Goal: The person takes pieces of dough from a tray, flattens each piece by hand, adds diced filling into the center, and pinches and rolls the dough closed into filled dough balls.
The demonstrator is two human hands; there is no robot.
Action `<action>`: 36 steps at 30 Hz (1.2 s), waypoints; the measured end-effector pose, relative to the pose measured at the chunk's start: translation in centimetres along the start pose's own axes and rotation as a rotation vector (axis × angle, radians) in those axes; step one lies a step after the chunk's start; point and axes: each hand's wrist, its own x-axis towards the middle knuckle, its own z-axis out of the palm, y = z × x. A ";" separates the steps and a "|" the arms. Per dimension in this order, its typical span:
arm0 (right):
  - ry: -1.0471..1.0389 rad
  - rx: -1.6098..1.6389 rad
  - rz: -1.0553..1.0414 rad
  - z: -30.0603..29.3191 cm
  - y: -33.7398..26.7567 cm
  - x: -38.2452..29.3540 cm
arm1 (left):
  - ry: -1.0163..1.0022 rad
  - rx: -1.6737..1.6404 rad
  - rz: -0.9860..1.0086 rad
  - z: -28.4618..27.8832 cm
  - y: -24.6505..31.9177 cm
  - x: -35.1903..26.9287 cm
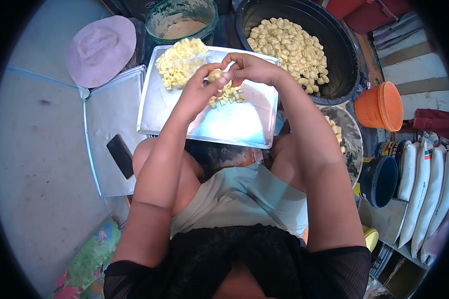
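Between the fingers of my left hand (200, 89) sits a small lump of dough (216, 76). My right hand (249, 69) meets it from the other side, its thumb and bent fingers at the lump. Both hands are over a metal baking tray (243, 129) in front of my knees. Small pale-yellow cubes (232, 95), perhaps cheese, lie loose on the tray just below the hands. A heap of similar cubes (181, 56), partly in a clear plastic bag, fills the tray's far left corner.
Many dough balls (288, 48) lie in a large black tub (340, 56) at the far right. A green bucket (181, 22) holds powder. Nearby are a round board (353, 130) with dough pieces, an orange bucket (376, 106), a phone (120, 156) and a pink hat (101, 50).
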 end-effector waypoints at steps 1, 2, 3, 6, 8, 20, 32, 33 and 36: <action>0.094 0.012 0.073 0.3 0.3 0.3 | -0.001 -0.002 0.000 -0.4 -0.1 0.3; 0.188 0.023 0.146 0.4 0.7 0.5 | 0.049 -0.058 -0.001 -0.8 -0.3 0.5; 0.188 0.022 0.148 0.5 1.5 0.5 | 0.100 -0.116 -0.002 -1.2 -0.4 0.6; -0.062 -0.777 0.070 1.2 3.8 -0.4 | 0.205 -0.197 -0.011 -1.7 0.6 0.5; -0.081 -0.940 0.174 2.6 4.1 -0.9 | 0.274 -0.216 -0.039 -2.1 0.9 0.3; 0.060 -1.172 0.124 4.0 4.7 -0.4 | 0.130 -0.760 -0.049 -3.0 0.2 -0.1; 0.402 0.117 -0.274 2.3 0.1 -0.4 | 0.148 -0.546 -0.086 -2.3 -0.2 0.1; 0.420 0.181 -0.336 2.6 -1.0 -0.8 | 0.141 -0.549 -0.083 -1.9 -0.1 0.2; 0.453 0.063 -0.398 4.2 -2.2 -1.2 | 0.103 -0.605 -0.047 -1.2 0.2 0.0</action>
